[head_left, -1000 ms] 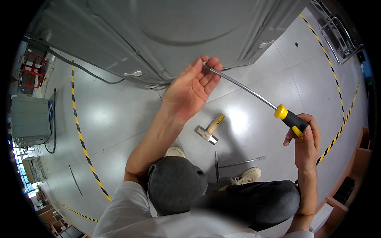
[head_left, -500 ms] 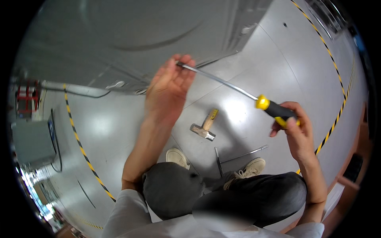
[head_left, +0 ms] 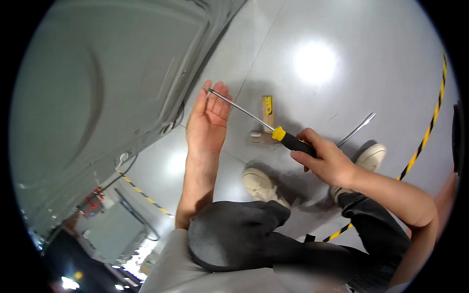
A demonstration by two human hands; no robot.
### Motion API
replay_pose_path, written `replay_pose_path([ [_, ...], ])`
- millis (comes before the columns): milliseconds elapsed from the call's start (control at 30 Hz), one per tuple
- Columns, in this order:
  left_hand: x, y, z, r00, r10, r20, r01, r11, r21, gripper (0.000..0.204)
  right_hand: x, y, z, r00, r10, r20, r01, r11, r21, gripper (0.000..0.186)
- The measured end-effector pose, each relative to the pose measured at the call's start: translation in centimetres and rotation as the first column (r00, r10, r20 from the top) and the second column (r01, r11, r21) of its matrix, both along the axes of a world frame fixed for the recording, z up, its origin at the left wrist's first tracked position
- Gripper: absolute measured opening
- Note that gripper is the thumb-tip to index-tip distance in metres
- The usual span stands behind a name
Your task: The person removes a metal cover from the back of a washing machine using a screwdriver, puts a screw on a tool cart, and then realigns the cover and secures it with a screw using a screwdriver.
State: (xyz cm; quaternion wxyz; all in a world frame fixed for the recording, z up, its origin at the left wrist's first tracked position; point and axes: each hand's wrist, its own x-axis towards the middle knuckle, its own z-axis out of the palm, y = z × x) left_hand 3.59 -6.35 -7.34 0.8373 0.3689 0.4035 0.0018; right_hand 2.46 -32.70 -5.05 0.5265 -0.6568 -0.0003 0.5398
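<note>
My right hand [head_left: 330,158] is closed round the black and yellow handle of a screwdriver [head_left: 279,133]. Its long metal shaft points up and left, across to my left hand [head_left: 207,124]. That hand is palm up with fingers stretched out, and the screwdriver's tip lies at the thumb and fingertips. Whether something small sits at the tip, I cannot tell. Below the shaft, a hammer [head_left: 267,115] with a wooden handle lies on the floor, its head partly behind the screwdriver.
A large grey metal panel [head_left: 141,63] fills the upper left, close to my left hand. A chrome-shafted tool [head_left: 359,128] lies by my right shoe [head_left: 372,156], partly hidden by my right hand. Yellow-black tape [head_left: 425,136] marks the floor at right. A grey box [head_left: 115,229] stands lower left.
My view has turned, so the panel now sits further left. My right hand and the screwdriver's handle have come closer to my left hand. The screwdriver's tip is still at the left fingertips.
</note>
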Motion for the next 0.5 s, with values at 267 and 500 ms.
replay_pose_path([
  [267, 1.1, 5.6, -0.4, 0.994, -0.094, 0.049, 0.088, 0.990, 0.112, 0.033, -4.1, 6.3, -4.9, 0.937, -0.327, 0.124, 0.294, 0.928, 0.230, 0.031],
  [500, 1.9, 6.0, 0.6, 0.972, -0.229, -0.051, 0.234, 0.953, 0.192, 0.034, -5.5, 8.1, -6.5, 0.908, -0.418, -0.012, 0.407, 0.878, 0.252, 0.029],
])
